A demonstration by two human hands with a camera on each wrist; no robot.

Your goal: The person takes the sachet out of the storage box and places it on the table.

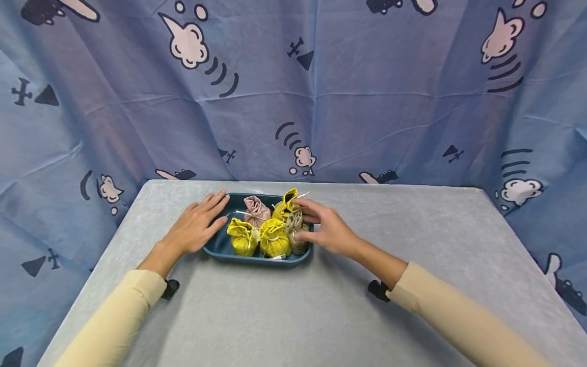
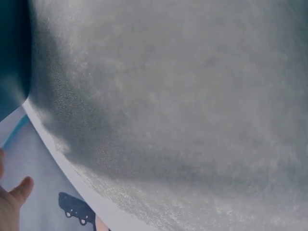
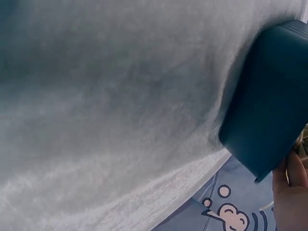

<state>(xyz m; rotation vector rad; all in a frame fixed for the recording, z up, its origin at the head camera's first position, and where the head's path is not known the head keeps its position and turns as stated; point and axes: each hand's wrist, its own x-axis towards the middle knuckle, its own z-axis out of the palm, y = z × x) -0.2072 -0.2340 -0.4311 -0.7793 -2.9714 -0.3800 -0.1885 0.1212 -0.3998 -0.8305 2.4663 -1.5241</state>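
A dark blue tray (image 1: 257, 261) holds several small drawstring pouches. Two bright yellow pouches (image 1: 274, 239) sit at its front, with a pink pouch (image 1: 257, 211) behind them. Back right is a yellow and olive pouch (image 1: 285, 205); in front of it is a grey-green pouch (image 1: 295, 232). My right hand (image 1: 332, 229) reaches over the tray's right end and grips the grey-green pouch between thumb and fingers. The left hand (image 1: 194, 224) rests at the tray's left end with its fingers extended. In the right wrist view, fingers (image 3: 293, 173) appear beside the tray wall (image 3: 264, 101).
The tray stands near the back of a pale grey table (image 1: 284, 311). A blue patterned curtain (image 1: 257, 102) hangs behind the table and along both sides. Black wrist bands (image 1: 378, 290) show below the cuffs.
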